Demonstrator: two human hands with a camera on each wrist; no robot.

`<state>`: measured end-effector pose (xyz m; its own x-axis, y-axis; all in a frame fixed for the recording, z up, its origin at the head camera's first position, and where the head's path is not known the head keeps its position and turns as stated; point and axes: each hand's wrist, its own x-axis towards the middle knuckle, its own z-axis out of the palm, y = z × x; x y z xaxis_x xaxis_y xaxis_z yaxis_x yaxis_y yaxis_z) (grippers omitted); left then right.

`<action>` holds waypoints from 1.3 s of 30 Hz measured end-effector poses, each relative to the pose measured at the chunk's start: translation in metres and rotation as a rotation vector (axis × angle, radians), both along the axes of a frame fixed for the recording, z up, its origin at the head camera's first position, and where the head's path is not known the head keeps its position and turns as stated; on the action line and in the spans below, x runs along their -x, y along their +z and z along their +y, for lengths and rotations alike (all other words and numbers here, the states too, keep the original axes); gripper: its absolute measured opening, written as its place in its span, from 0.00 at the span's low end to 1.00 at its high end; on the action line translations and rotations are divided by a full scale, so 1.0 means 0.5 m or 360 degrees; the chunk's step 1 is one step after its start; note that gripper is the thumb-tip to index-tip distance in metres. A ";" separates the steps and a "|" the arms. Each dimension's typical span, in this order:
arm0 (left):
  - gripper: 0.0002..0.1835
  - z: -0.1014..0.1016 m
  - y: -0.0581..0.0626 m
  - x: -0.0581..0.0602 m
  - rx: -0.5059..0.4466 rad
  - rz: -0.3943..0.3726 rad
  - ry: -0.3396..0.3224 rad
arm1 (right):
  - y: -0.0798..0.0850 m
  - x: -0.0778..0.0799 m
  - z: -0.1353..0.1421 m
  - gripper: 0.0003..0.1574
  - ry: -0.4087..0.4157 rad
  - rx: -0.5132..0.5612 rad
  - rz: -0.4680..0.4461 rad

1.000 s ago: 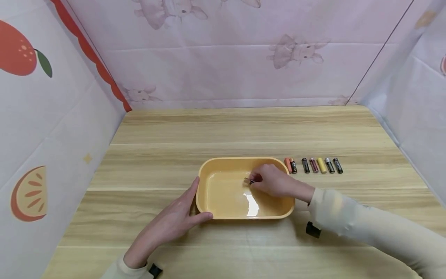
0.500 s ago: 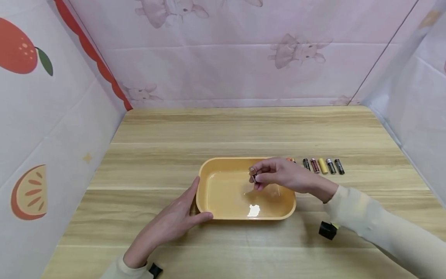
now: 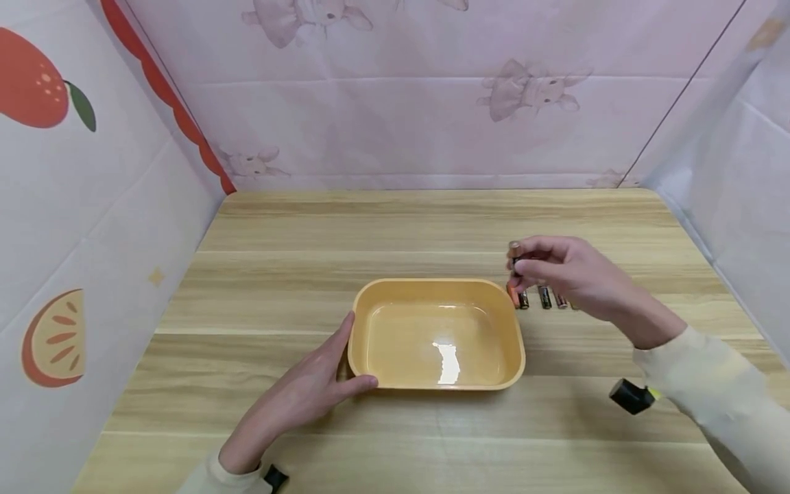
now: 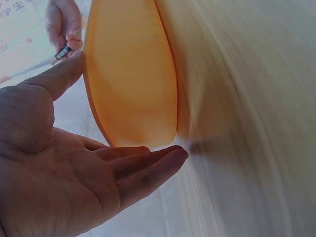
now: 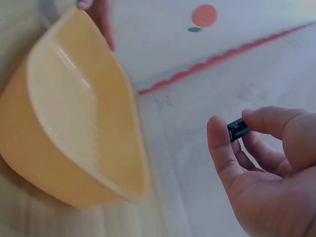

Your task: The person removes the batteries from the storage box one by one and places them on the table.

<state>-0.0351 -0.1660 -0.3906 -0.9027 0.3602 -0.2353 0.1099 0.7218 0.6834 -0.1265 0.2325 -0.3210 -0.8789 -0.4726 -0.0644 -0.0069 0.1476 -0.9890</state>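
My right hand pinches a dark battery with a copper-coloured end between thumb and fingertips, raised beyond the box's far right corner. The right wrist view shows that battery's dark barrel clear of the box. At the left end of a yellow plastic box, my left hand rests with fairly straight fingers along the wall and the thumb at the near rim. In the left wrist view, those fingertips touch the box's outer wall. Nothing lies on the visible floor of the box.
Right of the box, a row of batteries lies on the wooden table: an orange one, black ones, a dark red one. My right hand covers the row's far end. Patterned cloth walls stand around the table.
My right hand has lifted the battery out of the box and carried it right and away from me, above the row's left end. The left hand and box have stayed put.
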 end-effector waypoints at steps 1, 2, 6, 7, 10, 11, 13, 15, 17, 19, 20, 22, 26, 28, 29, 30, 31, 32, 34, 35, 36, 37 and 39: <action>0.60 0.000 0.000 0.000 -0.0002 0.0002 -0.0001 | 0.005 0.000 0.012 0.11 -0.0016 0.0029 0.0011; 0.60 0.000 0.000 0.000 -0.0006 0.0007 -0.0002 | 0.010 0.000 0.024 0.12 -0.0024 0.0083 0.0017; 0.60 -0.001 0.000 -0.001 -0.0004 0.0017 -0.0004 | 0.026 0.004 0.068 0.14 -0.0008 0.0278 0.0057; 0.60 -0.001 0.000 -0.001 -0.0007 0.0018 -0.0006 | 0.030 0.005 0.079 0.14 -0.0002 0.0317 0.0072; 0.61 -0.002 -0.001 -0.001 -0.0009 0.0023 -0.0014 | 0.039 0.008 0.109 0.16 -0.0004 0.0405 0.0116; 0.61 -0.001 -0.001 -0.001 -0.0011 0.0023 -0.0016 | 0.040 0.009 0.119 0.16 -0.0010 0.0429 0.0136; 0.61 -0.001 0.000 0.000 -0.0012 0.0027 -0.0023 | 0.042 0.010 0.140 0.17 -0.0019 0.0476 0.0162; 0.61 -0.001 0.001 0.000 -0.0011 0.0029 -0.0026 | 0.042 0.010 0.159 0.18 -0.0043 0.0508 0.0177; 0.61 -0.001 0.002 -0.001 -0.0011 0.0026 -0.0026 | 0.041 0.009 0.176 0.19 -0.0074 0.0531 0.0181; 0.60 -0.001 0.002 -0.001 -0.0014 0.0021 -0.0027 | 0.040 0.008 0.190 0.19 -0.0101 0.0545 0.0172; 0.60 -0.001 0.002 -0.001 -0.0017 0.0020 -0.0026 | 0.040 0.007 0.197 0.19 -0.0116 0.0547 0.0169; 0.60 -0.002 0.002 -0.001 -0.0025 0.0021 -0.0027 | 0.039 0.005 0.208 0.18 -0.0152 0.0540 0.0164; 0.60 -0.003 0.002 0.000 -0.0031 0.0036 -0.0035 | 0.036 -0.001 0.227 0.16 -0.0225 0.0491 0.0166; 0.60 -0.003 0.002 0.000 -0.0028 0.0048 -0.0041 | 0.032 -0.003 0.235 0.16 -0.0265 0.0467 0.0158; 0.60 -0.003 0.001 0.000 -0.0025 0.0051 -0.0044 | 0.029 -0.004 0.240 0.16 -0.0277 0.0455 0.0148; 0.60 -0.003 0.001 0.001 -0.0022 0.0056 -0.0046 | 0.026 -0.004 0.244 0.16 -0.0292 0.0443 0.0131; 0.60 -0.003 0.001 0.001 -0.0019 0.0060 -0.0049 | 0.022 -0.003 0.248 0.16 -0.0307 0.0438 0.0110; 0.60 -0.003 0.001 0.001 -0.0018 0.0062 -0.0048 | 0.019 -0.003 0.251 0.17 -0.0319 0.0435 0.0085; 0.60 -0.003 0.001 0.000 -0.0017 0.0068 -0.0048 | 0.012 -0.001 0.258 0.17 -0.0351 0.0418 0.0050; 0.60 -0.003 0.001 0.000 -0.0020 0.0068 -0.0048 | 0.009 0.000 0.261 0.18 -0.0364 0.0414 0.0031; 0.60 -0.003 0.001 0.000 -0.0021 0.0071 -0.0048 | 0.006 0.001 0.264 0.18 -0.0385 0.0414 0.0007; 0.60 -0.003 0.001 0.000 -0.0025 0.0071 -0.0047 | 0.003 0.003 0.268 0.18 -0.0384 0.0435 -0.0021; 0.60 -0.004 0.001 -0.001 -0.0027 0.0065 -0.0045 | -0.002 0.003 0.276 0.18 -0.0408 0.0420 -0.0062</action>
